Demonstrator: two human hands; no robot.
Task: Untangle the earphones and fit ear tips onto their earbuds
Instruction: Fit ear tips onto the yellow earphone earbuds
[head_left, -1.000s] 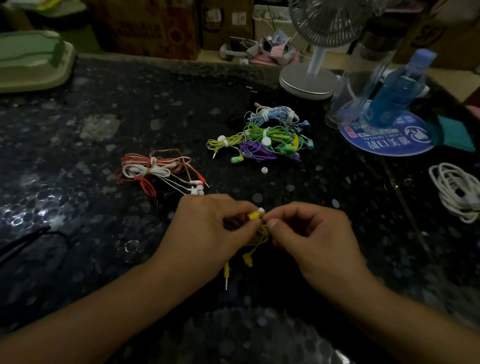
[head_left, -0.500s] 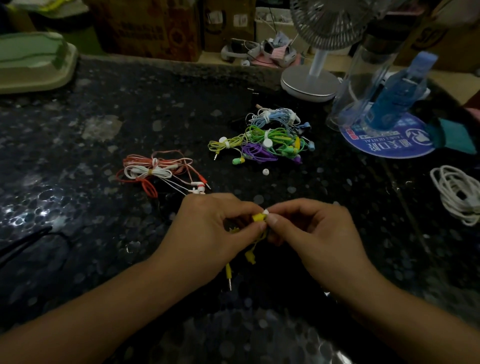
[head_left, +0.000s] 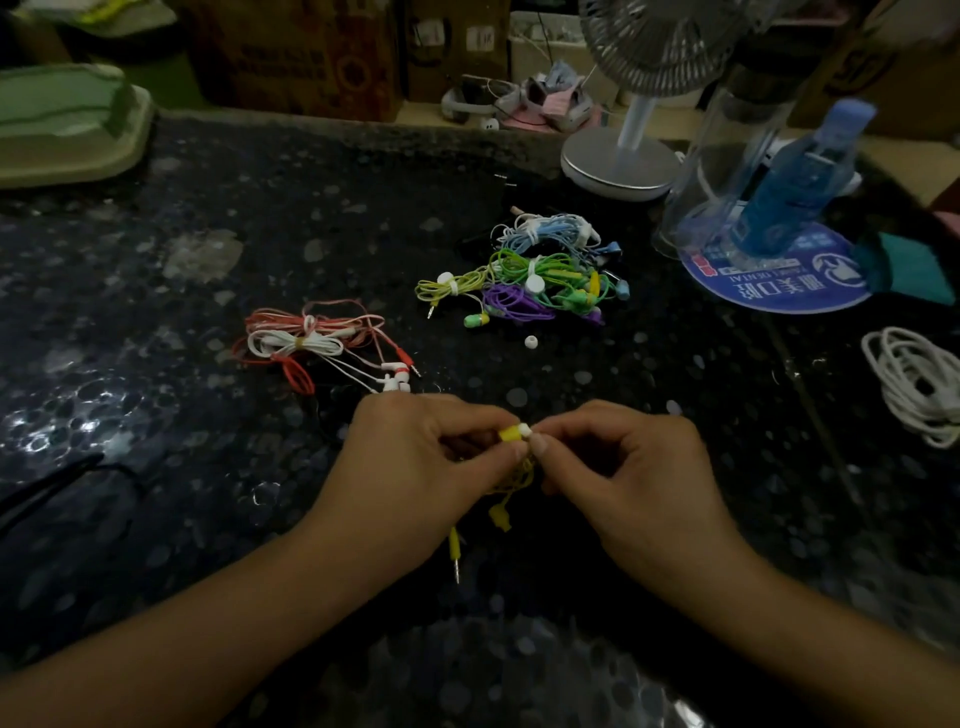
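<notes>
My left hand (head_left: 415, 467) pinches a yellow earbud (head_left: 510, 433) between thumb and forefinger. Against its tip my right hand (head_left: 623, 467) pinches a small white ear tip (head_left: 525, 429). The yellow cable (head_left: 514, 475) bunches under both hands, with a second yellow earbud (head_left: 501, 518) and the jack plug (head_left: 454, 551) hanging below. A loose white ear tip (head_left: 530, 341) lies on the dark speckled table (head_left: 208, 467). Farther back sits a tangle of green, purple, blue and yellow earphones (head_left: 540, 280). Red, pink and white earphones (head_left: 317, 343) lie to the left.
A white coiled cable (head_left: 914, 384) lies at the right edge. A desk fan (head_left: 623, 156), a clear container (head_left: 727, 156) and a blue bottle (head_left: 795, 182) on a round blue mat (head_left: 779, 296) stand at back right. A green tray (head_left: 67, 130) sits back left. A black cord (head_left: 47, 483) lies left.
Both hands stay together on the yellow earbud and white tip; the fingers shifted only slightly. The view drifted a little.
</notes>
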